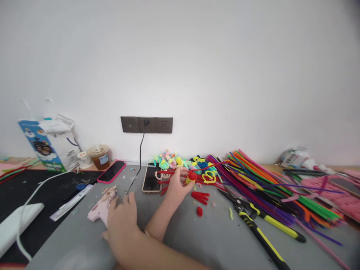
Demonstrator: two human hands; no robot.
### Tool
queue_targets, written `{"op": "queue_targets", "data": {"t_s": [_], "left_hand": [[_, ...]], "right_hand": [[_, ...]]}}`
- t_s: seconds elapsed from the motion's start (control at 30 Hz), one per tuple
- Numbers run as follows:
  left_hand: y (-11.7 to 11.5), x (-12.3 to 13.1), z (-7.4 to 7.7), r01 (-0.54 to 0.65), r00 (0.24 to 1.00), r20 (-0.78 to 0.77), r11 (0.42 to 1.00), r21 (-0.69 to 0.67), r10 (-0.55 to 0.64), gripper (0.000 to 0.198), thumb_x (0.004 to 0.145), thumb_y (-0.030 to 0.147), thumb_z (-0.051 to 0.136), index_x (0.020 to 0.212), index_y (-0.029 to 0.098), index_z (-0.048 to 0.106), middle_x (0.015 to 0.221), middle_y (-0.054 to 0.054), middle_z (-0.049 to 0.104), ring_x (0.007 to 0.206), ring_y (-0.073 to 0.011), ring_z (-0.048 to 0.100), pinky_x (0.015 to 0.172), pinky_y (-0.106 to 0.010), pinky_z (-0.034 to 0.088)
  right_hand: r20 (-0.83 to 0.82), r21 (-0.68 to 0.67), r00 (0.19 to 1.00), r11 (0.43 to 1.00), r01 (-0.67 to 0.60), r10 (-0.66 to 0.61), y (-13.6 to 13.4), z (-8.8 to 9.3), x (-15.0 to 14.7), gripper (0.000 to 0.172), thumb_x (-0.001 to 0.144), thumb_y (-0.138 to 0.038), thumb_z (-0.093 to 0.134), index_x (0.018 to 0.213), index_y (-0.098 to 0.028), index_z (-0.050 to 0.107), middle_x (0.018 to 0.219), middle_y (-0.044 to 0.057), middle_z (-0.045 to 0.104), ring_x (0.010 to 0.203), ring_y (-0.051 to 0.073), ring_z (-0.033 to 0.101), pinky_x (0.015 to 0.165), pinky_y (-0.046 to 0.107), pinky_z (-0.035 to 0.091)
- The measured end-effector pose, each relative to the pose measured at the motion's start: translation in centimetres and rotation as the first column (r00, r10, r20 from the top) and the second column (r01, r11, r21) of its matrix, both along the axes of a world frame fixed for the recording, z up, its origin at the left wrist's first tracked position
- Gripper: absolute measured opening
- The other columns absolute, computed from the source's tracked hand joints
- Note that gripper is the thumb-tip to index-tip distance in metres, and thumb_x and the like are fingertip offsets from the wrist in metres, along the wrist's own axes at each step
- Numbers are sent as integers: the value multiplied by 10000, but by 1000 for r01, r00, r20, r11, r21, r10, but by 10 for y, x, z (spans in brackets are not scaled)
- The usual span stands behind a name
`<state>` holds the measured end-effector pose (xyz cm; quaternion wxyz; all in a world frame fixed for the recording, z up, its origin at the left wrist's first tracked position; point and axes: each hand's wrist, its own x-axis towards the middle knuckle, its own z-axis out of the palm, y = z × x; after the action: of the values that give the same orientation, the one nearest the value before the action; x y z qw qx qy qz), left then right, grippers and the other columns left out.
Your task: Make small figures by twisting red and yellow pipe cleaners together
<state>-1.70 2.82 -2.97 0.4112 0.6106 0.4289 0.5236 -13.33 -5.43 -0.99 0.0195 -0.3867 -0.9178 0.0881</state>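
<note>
Firstly, left hand (178, 185): thumb and fingers pinched on a small red-and-yellow piece (191, 177), held at the centre of the scene, above the grey work surface (185, 243). Right hand (122, 215): reaching across to the left, over the left forearm, against the handle of a pink glue gun (99, 210); whether the fingers wrap it, cannot tell. Just right of the left hand, nearer: short red strips (200, 197) and one red pompom (199, 211). Further right: black-and-yellow pliers (250, 222), handles spread, beside a large heap of multicoloured pipe cleaners (253, 183). Far centre: pile of pastel fuzzy pieces (171, 161); phone with pale rim (151, 180). Far left: pink-edged phone (111, 171), lidded drink cup (99, 155), printed bag (46, 144).
</note>
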Motion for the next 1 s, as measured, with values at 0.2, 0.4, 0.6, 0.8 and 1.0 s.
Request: {"op": "queue_targets", "data": {"t_s": [0.2, 0.4, 0.6, 0.8, 1.0], "left_hand": [[1, 0, -2, 4, 1000, 3, 1000, -6, -4, 385, 704, 138, 683, 1045, 194, 512, 947, -49, 618, 784, -157, 648, 666, -263, 515], [-1, 2, -2, 14, 1000, 10, 1000, 21, -14, 376, 710, 170, 706, 1043, 202, 535, 983, -63, 637, 790, -169, 658, 674, -283, 529], [-7, 1, 5, -24, 999, 31, 1000, 19, 23, 352, 737, 157, 692, 1060, 204, 561, 1001, -73, 661, 881, -182, 667, 783, -307, 544], [-14, 2, 14, -57, 998, 21, 998, 10, 57, 340, 745, 138, 677, 1056, 219, 565, 1017, -67, 667, 870, -177, 671, 808, -328, 550], [-9, 3, 15, -21, 998, 64, 1000, -2, 21, 329, 722, 127, 692, 1017, 193, 563, 999, -65, 645, 815, -154, 661, 766, -307, 550]], "right_hand": [[-139, 280, 980, 955, -97, 140, 2, 15, 18, 410, 909, -84, 451, 1286, 54, 535, 984, 212, 741, 1129, 318, 594, 1147, 586, 179], [-501, 129, 864, 991, 24, 44, -15, 29, 67, 389, 918, -272, 559, 1270, -107, 572, 1029, 144, 740, 1194, 342, 521, 1112, 704, 96], [-793, -164, 591, 986, 30, -150, -20, 43, 103, 334, 952, -285, 534, 1285, -298, 560, 1255, 28, 668, 1337, 242, 418, 1129, 651, -86], [-773, -67, 620, 989, 131, -135, -9, 54, 119, 408, 943, -247, 523, 1351, -228, 530, 1258, 89, 647, 1244, 244, 475, 1161, 537, 57], [-745, 14, 666, 996, 89, -49, -6, 53, 129, 430, 962, -275, 463, 1386, -211, 490, 1074, 96, 686, 999, 252, 526, 957, 457, 366]]}}
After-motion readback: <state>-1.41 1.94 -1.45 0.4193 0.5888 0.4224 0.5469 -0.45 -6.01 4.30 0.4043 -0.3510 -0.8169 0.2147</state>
